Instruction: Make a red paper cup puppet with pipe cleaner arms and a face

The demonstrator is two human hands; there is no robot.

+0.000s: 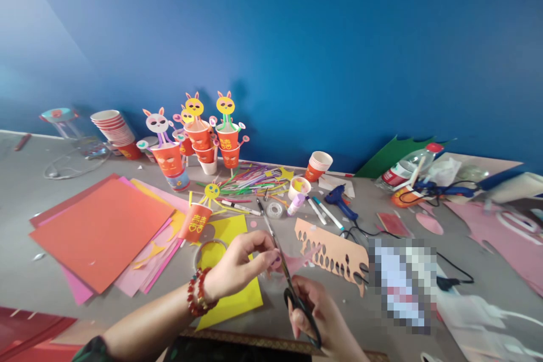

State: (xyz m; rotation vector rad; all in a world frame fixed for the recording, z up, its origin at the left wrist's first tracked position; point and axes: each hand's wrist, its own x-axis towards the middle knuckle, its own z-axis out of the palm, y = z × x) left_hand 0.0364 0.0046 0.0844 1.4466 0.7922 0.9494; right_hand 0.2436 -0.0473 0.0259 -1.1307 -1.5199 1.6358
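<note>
My left hand (250, 260), with red bead bracelets at the wrist, pinches a small piece of pink paper (275, 262) between thumb and fingers. My right hand (311, 308) grips black-handled scissors (282, 260), their blades pointing up and away from me beside the pink piece. A longer pink strip (300, 263) sticks out right of the blades; whether it joins the held piece I cannot tell. Beneath my left hand lie a yellow sheet (231, 317) and a tape roll (203, 253). An orange sheet with cut-out holes (331, 249) rests right of the scissors.
Stacked colored paper (106, 232) lies at left. Paper cups with rabbit faces (167, 161) stand along the wall, beside pipe cleaners (258, 178). A blue glue gun (341, 201) with a black cord, a glue stick (296, 205) and a plastic bottle (407, 167) are to the right.
</note>
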